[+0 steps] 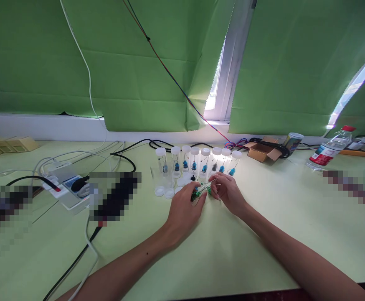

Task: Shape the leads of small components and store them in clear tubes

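Here, left to right: upright clear tubes [186, 149], row, white-capped, holding blue pieces [176, 167], one grey; left hand [184, 205], which grasped a green piece [198, 193]; said piece, between the hands, nearer the left, long axis slanting rightward and away; right hand [230, 193], fingers bent at its far end, grip unclear; open carton [258, 155], cable [272, 145] across it; bottle [329, 148], red-capped.
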{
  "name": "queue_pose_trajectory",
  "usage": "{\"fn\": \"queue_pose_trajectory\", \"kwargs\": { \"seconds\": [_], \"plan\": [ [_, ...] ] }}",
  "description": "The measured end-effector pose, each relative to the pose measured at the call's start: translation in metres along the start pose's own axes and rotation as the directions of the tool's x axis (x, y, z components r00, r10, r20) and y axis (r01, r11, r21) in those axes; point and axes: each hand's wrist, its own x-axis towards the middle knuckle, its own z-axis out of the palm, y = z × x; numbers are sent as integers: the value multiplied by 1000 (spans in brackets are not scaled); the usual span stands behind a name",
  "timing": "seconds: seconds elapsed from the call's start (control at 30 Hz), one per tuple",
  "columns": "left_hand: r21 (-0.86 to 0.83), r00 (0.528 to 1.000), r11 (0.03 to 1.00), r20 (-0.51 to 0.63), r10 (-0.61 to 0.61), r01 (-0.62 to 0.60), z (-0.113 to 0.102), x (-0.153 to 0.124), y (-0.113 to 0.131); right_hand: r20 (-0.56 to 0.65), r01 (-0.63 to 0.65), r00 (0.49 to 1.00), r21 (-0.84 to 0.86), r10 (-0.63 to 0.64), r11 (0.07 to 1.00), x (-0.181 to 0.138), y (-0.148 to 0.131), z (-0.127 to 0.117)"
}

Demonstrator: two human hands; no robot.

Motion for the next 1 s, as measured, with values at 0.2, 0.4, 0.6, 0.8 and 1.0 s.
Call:
{"fn": "queue_pose_trajectory", "kwargs": {
  "seconds": [0.2, 0.4, 0.6, 0.8, 1.0],
  "plan": [
    [-28, 1000, 1000, -16, 14, -15, 0, 0, -1, 40, -11, 999, -18, 11, 1000, -1, 2, -2],
    [-32, 1000, 999, -11, -8, 8, 1, 0, -1, 49, -15, 999, -38, 17, 999, -1, 0, -1],
    [-38, 1000, 999, -5, -22, 22, 1, -1, -2, 39, -15, 999, -49, 17, 999, -1, -2, 0],
    [-47, 1000, 999, -6, -18, 18, 1, 0, -1, 53, -13, 998, -60, 16, 998, -1, 3, -2],
    [-45, 1000, 999, -8, -15, 15, 2, 0, -3, 62, 6, 998, -80, -1, 997, -1, 5, -3]
  ]
}}
